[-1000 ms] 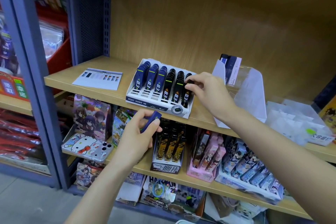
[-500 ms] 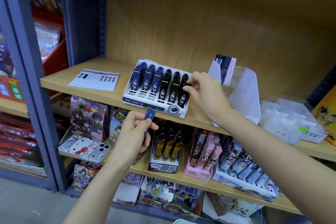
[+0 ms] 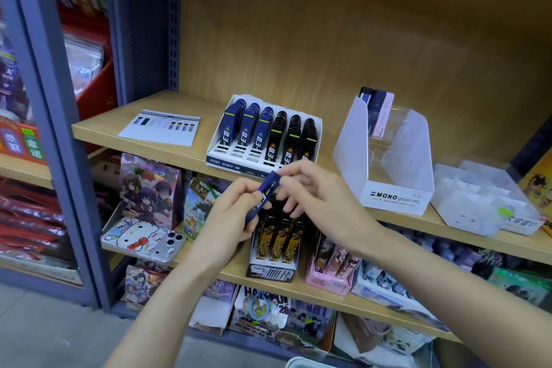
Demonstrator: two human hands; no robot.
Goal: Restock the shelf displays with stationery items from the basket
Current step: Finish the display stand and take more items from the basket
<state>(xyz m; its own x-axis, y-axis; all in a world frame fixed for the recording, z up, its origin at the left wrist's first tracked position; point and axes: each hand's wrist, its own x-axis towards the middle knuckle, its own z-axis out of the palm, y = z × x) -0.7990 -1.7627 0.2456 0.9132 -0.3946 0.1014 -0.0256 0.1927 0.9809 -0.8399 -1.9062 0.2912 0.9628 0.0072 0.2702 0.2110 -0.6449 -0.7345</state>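
Left hand: your left hand (image 3: pixel 230 218) is clamped round the lower half of a blue lead case (image 3: pixel 264 199), fingers wrapped over it and the thumb beneath.
Lead case: it is tilted, with its upper end towards 1 o'clock. It is held in the air in front of the shelf edge, just below the display tray.
Right hand: your right hand (image 3: pixel 316 191) comes in from 4 o'clock. Its forefinger tip touches the case's upper end and the other fingers hang loosely curved below. The thumb is hidden, so you cannot tell whether this hand grips the case or only touches it.
Display tray: the white display tray (image 3: pixel 227 162) stands on the upper shelf (image 3: pixel 98 128) at 12 o'clock from the case. Three rows of blue cases fill its left side and three rows of black cases its right.
Leaflet: a printed leaflet (image 3: pixel 161 128) lies flat at 9 o'clock from the tray.
Clear box: a box marked MONO graph (image 3: pixel 352 134) stands at 3 o'clock from the tray, with a few packs at its back.
Divided tray: a clear divided tray (image 3: pixel 478 200) sits at 4 o'clock from that box.
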